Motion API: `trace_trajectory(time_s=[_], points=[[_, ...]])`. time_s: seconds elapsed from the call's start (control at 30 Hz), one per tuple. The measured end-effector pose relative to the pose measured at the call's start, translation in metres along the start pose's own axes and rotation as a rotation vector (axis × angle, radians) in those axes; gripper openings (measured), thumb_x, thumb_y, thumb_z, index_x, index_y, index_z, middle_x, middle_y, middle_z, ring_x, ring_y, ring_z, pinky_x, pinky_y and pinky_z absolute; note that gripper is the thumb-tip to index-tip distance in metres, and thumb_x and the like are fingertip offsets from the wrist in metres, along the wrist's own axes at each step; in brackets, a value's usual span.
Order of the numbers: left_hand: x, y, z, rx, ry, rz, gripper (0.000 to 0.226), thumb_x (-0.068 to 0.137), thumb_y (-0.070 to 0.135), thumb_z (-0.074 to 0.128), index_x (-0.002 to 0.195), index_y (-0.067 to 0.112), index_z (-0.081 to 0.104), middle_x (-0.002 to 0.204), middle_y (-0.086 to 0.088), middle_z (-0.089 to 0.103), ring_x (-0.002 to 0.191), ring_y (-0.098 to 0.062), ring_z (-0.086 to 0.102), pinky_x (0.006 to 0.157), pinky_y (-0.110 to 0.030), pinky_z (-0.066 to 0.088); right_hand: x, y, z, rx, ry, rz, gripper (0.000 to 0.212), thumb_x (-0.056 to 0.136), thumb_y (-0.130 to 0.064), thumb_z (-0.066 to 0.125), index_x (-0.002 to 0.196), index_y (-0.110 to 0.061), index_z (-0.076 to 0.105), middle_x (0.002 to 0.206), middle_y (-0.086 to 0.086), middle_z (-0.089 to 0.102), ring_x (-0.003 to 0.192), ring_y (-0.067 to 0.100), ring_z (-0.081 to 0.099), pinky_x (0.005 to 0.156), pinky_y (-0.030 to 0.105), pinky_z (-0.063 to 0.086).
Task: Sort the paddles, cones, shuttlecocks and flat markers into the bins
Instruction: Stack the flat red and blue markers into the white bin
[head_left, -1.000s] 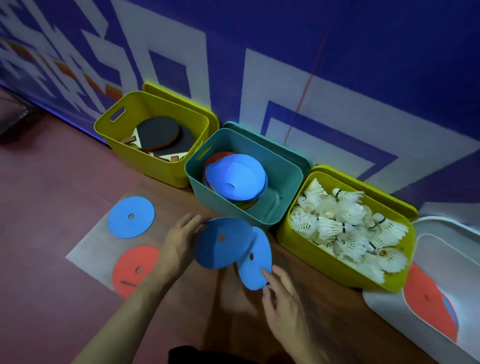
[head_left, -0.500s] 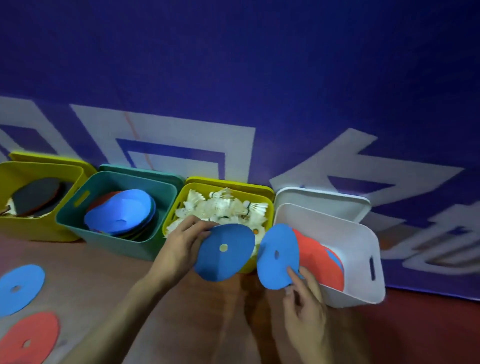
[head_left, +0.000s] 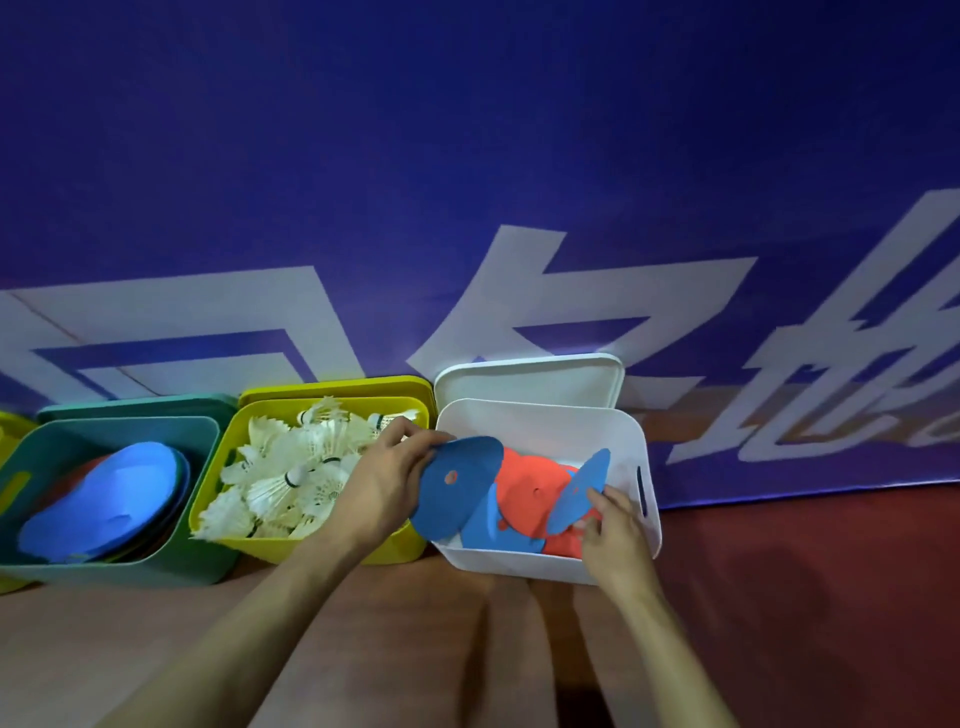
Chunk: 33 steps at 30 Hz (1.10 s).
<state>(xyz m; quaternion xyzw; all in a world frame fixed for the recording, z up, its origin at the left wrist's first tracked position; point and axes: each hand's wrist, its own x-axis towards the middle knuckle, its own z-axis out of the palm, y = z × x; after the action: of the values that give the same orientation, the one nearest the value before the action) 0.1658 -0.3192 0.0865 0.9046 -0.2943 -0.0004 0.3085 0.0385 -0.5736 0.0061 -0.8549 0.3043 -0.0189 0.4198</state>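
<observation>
Both forearms enter from the lower edge and extend forward and upward, bare to the frame's limit. The left hand (head_left: 384, 483) is raised, back of the hand toward the camera, fingers curled over the upper rim of a blue flat marker (head_left: 457, 486), thumb beneath; the marker is pinched at its left edge and held tilted. The right hand (head_left: 610, 530) sits lower and to the right, back also toward the camera, fingertips pinching the lower edge of a second blue marker (head_left: 579, 493), held nearly edge-on. The two hands are apart, not touching.
</observation>
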Motion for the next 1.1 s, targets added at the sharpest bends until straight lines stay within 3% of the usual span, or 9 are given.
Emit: trace_trajectory(time_s=[0.1, 0.2, 0.27, 0.4, 0.57, 0.7, 0.9, 1.0, 1.1], points=[[0.012, -0.006, 0.009, 0.030, -0.029, -0.015, 0.035, 0.099, 0.023, 0.040, 0.123, 0.027, 0.065, 0.107, 0.004, 0.056, 0.094, -0.015, 0.058, 0.083, -0.027, 0.049, 0.021, 0.003, 0.008, 0.010, -0.043, 0.024, 0.042, 0.090, 0.007, 0.050, 0.130, 0.001, 0.060, 0.142, 0.011, 0.049, 0.130, 0.028, 0.052, 0.114, 0.026, 0.032], [0.024, -0.014, 0.019, 0.026, -0.058, -0.013, 0.033, 0.098, 0.022, 0.040, 0.121, 0.028, 0.064, 0.107, 0.005, 0.062, 0.096, -0.014, 0.059, 0.085, -0.031, 0.050, 0.046, 0.015, 0.015, 0.052, -0.125, 0.064, 0.043, 0.091, 0.002, 0.049, 0.131, -0.009, 0.061, 0.133, -0.006, 0.046, 0.123, 0.030, 0.060, 0.107, 0.045, 0.046], [0.030, -0.019, 0.027, 0.019, -0.083, -0.019, 0.032, 0.098, 0.022, 0.040, 0.119, 0.029, 0.063, 0.109, 0.006, 0.065, 0.099, -0.013, 0.061, 0.087, -0.033, 0.050, 0.062, 0.023, 0.018, -0.032, -0.205, 0.070, 0.041, 0.095, -0.006, 0.050, 0.133, -0.018, 0.058, 0.135, -0.010, 0.043, 0.130, 0.030, 0.053, 0.110, 0.043, 0.042], [0.038, -0.024, 0.047, -0.026, -0.120, -0.050, 0.028, 0.099, 0.016, 0.046, 0.117, 0.027, 0.065, 0.112, 0.007, 0.067, 0.102, -0.010, 0.060, 0.092, -0.028, 0.048, 0.080, 0.034, 0.015, -0.345, -0.268, 0.215, 0.045, 0.095, -0.028, 0.046, 0.137, -0.013, 0.051, 0.148, 0.012, 0.044, 0.133, 0.030, 0.047, 0.108, 0.037, 0.041], [0.058, -0.030, 0.073, -0.059, -0.186, 0.014, 0.024, 0.101, 0.013, 0.050, 0.116, 0.023, 0.065, 0.109, 0.006, 0.065, 0.098, -0.007, 0.057, 0.088, -0.010, 0.039, 0.079, 0.038, 0.024, -0.435, -0.407, 0.242, 0.052, 0.099, -0.027, 0.045, 0.150, -0.019, 0.034, 0.158, 0.020, 0.012, 0.139, 0.033, 0.039, 0.110, 0.034, 0.034], [0.071, -0.033, 0.096, -0.043, -0.306, 0.062, 0.030, 0.095, 0.005, 0.051, 0.114, 0.026, 0.061, 0.110, 0.010, 0.065, 0.098, -0.004, 0.057, 0.088, -0.016, 0.044, 0.084, 0.048, 0.017, -0.488, -0.478, 0.174, 0.061, 0.097, -0.037, 0.044, 0.154, -0.041, 0.023, 0.159, 0.011, 0.028, 0.144, 0.027, 0.032, 0.113, 0.036, 0.033], [0.091, -0.026, 0.135, 0.015, -0.487, 0.076, 0.044, 0.081, -0.001, 0.055, 0.117, 0.021, 0.063, 0.116, 0.003, 0.067, 0.101, -0.010, 0.059, 0.089, -0.017, 0.041, 0.080, 0.039, -0.001, -0.392, -0.348, 0.079, 0.081, 0.094, -0.009, 0.044, 0.154, -0.049, 0.008, 0.166, 0.014, -0.004, 0.149, 0.028, 0.023, 0.108, 0.034, 0.035], [0.089, -0.025, 0.167, 0.046, -0.602, 0.041, 0.040, 0.090, 0.007, 0.049, 0.126, 0.018, 0.062, 0.121, -0.002, 0.067, 0.107, -0.014, 0.060, 0.095, -0.009, 0.035, 0.080, 0.039, -0.005, -0.340, -0.319, 0.046, 0.076, 0.094, -0.006, 0.044, 0.156, -0.039, 0.015, 0.166, 0.011, 0.001, 0.151, 0.026, 0.016, 0.112, 0.031, 0.028], [0.079, -0.023, 0.185, 0.123, -0.630, 0.011, 0.047, 0.091, 0.027, 0.036, 0.130, 0.019, 0.060, 0.109, -0.002, 0.068, 0.096, -0.016, 0.065, 0.097, -0.031, 0.050, 0.075, 0.043, -0.005, -0.360, -0.350, 0.039, 0.065, 0.095, -0.009, 0.044, 0.154, -0.031, 0.026, 0.165, 0.010, 0.015, 0.149, 0.024, 0.025, 0.113, 0.030, 0.028]])
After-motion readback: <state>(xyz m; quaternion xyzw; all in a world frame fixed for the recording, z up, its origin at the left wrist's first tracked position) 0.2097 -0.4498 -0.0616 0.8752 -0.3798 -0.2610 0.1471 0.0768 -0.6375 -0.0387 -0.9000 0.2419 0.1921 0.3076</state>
